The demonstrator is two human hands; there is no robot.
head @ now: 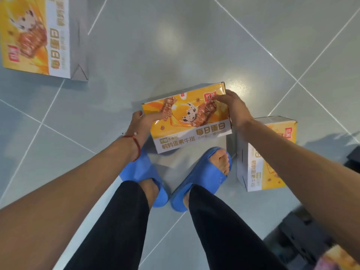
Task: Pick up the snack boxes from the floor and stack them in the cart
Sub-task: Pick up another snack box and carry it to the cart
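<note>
A yellow and white snack box lies just in front of my feet on the grey tiled floor. My left hand grips its left end, thumb on the printed top. My right hand grips its right end, fingers curled over the top corner. A second snack box stands on the floor at the right, partly behind my right forearm. A third snack box lies at the upper left. The dark cart shows at the lower right, with something yellow and purple in it at the frame's corner.
My feet in blue slippers stand right behind the held box. Grey floor tiles with white joints stretch ahead. A dark object sits at the right edge.
</note>
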